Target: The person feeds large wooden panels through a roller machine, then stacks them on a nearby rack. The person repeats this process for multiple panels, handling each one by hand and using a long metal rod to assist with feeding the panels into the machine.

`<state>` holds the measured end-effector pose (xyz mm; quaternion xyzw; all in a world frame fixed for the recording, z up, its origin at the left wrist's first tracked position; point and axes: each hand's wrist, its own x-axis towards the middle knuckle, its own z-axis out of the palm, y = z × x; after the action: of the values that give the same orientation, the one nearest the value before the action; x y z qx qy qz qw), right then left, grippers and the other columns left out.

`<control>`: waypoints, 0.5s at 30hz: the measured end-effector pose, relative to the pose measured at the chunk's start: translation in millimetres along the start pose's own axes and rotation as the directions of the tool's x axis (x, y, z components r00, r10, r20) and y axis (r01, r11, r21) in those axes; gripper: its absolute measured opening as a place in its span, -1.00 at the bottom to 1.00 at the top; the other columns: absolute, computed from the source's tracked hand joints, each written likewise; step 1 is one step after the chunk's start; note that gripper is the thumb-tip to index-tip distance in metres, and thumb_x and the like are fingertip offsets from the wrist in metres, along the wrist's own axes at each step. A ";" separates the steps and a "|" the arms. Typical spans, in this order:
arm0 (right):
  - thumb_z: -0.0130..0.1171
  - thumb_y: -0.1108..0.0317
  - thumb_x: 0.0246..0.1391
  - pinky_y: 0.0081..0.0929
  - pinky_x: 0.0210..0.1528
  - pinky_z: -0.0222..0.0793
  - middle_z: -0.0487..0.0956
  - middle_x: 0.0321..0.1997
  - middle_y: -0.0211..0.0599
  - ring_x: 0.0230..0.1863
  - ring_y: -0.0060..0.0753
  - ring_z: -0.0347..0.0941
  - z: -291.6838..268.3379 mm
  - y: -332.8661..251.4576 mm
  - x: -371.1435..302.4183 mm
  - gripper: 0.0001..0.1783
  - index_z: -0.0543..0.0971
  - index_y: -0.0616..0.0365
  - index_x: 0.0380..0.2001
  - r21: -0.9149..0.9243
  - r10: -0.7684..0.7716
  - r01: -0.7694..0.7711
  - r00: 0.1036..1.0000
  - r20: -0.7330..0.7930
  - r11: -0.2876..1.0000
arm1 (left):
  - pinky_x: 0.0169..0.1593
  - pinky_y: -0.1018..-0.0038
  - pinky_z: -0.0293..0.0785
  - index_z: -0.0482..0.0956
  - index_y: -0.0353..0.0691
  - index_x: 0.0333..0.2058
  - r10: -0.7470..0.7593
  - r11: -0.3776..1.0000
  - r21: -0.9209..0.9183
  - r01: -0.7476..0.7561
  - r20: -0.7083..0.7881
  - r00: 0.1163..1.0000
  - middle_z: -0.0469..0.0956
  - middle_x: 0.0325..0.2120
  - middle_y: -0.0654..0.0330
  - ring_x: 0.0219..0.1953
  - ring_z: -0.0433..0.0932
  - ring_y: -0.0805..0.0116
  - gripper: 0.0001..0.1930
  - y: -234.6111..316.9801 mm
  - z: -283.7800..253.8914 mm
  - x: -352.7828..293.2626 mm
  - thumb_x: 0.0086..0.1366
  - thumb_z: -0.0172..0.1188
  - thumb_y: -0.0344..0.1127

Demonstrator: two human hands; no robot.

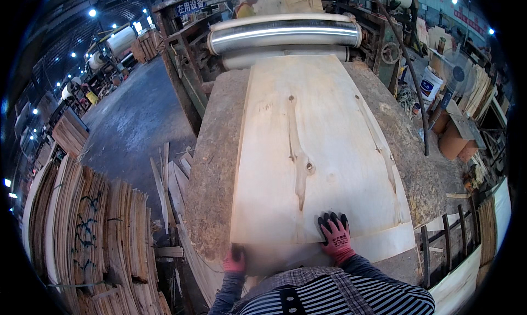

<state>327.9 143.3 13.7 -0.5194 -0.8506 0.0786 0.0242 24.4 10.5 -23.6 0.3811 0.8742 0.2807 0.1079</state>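
A long pale wood veneer sheet [324,145] with dark knots and brown streaks lies on a rough brown board-topped table [211,145]. Its far end reaches the rollers of a machine. My right hand [335,237], in a pink glove with black fingertips, rests flat on the sheet near its close edge, fingers spread. At the near left corner, my left hand [235,260], in a matching glove, is closed at the sheet's edge; its fingers are partly hidden. Between my hands, a blurred strip along the near edge looks darker.
The shiny metal roller [285,36] spans the table's far end in a rusty frame. Stacked veneer [93,227] stands at the left. On the right are a white bucket [431,84], a fan [457,72], a cardboard box [453,142] and a dark metal rack [447,243].
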 end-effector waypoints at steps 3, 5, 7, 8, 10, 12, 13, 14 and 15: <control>0.18 0.00 -0.38 0.04 0.16 -0.21 0.17 0.13 -0.31 0.15 -0.08 -0.01 0.5 -0.1 -0.3 -0.27 0.30 -0.20 0.00 0.003 -0.001 0.001 1.000 -0.006 1.000 | -0.21 0.26 0.37 0.32 -0.12 -0.06 -0.004 1.000 0.001 0.004 -0.002 1.000 0.49 -0.33 0.00 -0.29 0.47 0.05 -0.52 4.2 -3.2 -2.0 0.01 0.09 -0.14; 0.18 0.00 -0.38 0.04 0.16 -0.21 0.17 0.13 -0.31 0.15 -0.07 -0.01 0.4 0.2 -0.5 -0.27 0.30 -0.20 0.00 0.001 -0.002 0.002 1.000 -0.003 1.000 | -0.21 0.26 0.37 0.33 -0.12 -0.06 0.042 0.997 -0.069 -0.043 -0.018 0.999 0.49 -0.32 0.00 -0.29 0.47 0.05 -0.53 -0.1 -0.7 -0.1 0.01 0.09 -0.14; 0.18 0.01 -0.38 0.04 0.16 -0.21 0.17 0.13 -0.31 0.15 -0.07 -0.01 0.4 -0.1 -0.4 -0.28 0.30 -0.20 0.00 0.002 -0.003 0.003 1.000 -0.003 1.000 | -0.22 0.26 0.37 0.34 -0.12 -0.08 0.066 0.992 -0.105 -0.069 -0.028 0.997 0.48 -0.32 0.00 -0.29 0.47 0.05 -0.54 -2.1 -0.3 0.8 0.01 0.08 -0.14; 0.18 0.01 -0.38 0.04 0.16 -0.21 0.17 0.12 -0.31 0.15 -0.07 -0.01 0.6 -0.5 -0.5 -0.28 0.30 -0.20 0.00 0.004 -0.003 0.003 1.000 -0.004 1.000 | -0.22 0.26 0.37 0.35 -0.12 -0.09 0.069 0.992 -0.105 -0.072 -0.028 0.997 0.48 -0.33 0.00 -0.30 0.47 0.05 -0.55 -2.1 -0.8 0.9 0.01 0.08 -0.15; 0.18 0.01 -0.37 0.05 0.16 -0.21 0.18 0.12 -0.30 0.15 -0.07 0.00 1.1 -0.8 -0.7 -0.28 0.30 -0.20 0.00 0.006 -0.005 0.005 1.000 -0.010 1.000 | -0.23 0.26 0.38 0.37 -0.12 -0.11 0.076 0.992 -0.104 -0.078 -0.029 0.997 0.48 -0.34 0.00 -0.30 0.47 0.05 -0.58 -1.0 -1.7 1.5 0.02 0.08 -0.15; 0.17 0.01 -0.37 0.05 0.15 -0.21 0.18 0.12 -0.30 0.15 -0.07 0.00 2.1 0.1 -1.0 -0.28 0.30 -0.19 0.01 0.009 -0.008 0.008 1.000 -0.018 1.000 | -0.25 0.26 0.38 0.39 -0.13 -0.13 0.083 0.992 -0.098 -0.085 -0.029 0.996 0.49 -0.35 0.00 -0.31 0.47 0.04 -0.60 3.1 -3.9 1.9 0.02 0.07 -0.15; 0.17 0.01 -0.37 0.05 0.15 -0.21 0.19 0.12 -0.30 0.14 -0.06 0.00 2.2 0.5 -1.1 -0.28 0.30 -0.19 0.01 0.012 -0.005 0.005 1.000 -0.019 1.000 | -0.26 0.26 0.38 0.39 -0.13 -0.14 0.071 0.994 -0.080 -0.072 -0.020 0.997 0.49 -0.36 -0.01 -0.32 0.47 0.04 -0.60 7.0 -5.6 1.5 0.02 0.07 -0.15; 0.17 0.01 -0.37 0.05 0.15 -0.21 0.19 0.11 -0.30 0.14 -0.06 0.01 2.0 0.7 -1.2 -0.28 0.30 -0.19 0.01 0.015 -0.002 0.002 1.000 -0.019 1.000 | -0.27 0.26 0.38 0.39 -0.13 -0.15 0.059 0.996 -0.061 -0.060 -0.013 0.998 0.49 -0.37 -0.01 -0.33 0.47 0.03 -0.61 12.0 -8.2 0.5 0.02 0.07 -0.14; 0.17 0.01 -0.37 0.05 0.15 -0.21 0.19 0.11 -0.30 0.14 -0.06 0.01 1.3 0.2 -1.2 -0.29 0.30 -0.19 0.00 0.018 -0.002 0.002 1.000 -0.020 1.000 | -0.27 0.27 0.39 0.40 -0.13 -0.15 0.046 0.998 -0.042 -0.046 -0.008 0.999 0.49 -0.38 -0.01 -0.34 0.47 0.03 -0.62 14.7 -10.5 -0.4 0.03 0.07 -0.14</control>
<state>328.4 142.2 12.4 -0.5190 -0.8501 0.0811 0.0374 29.4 14.0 -6.6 0.3977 0.8595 0.3029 0.1065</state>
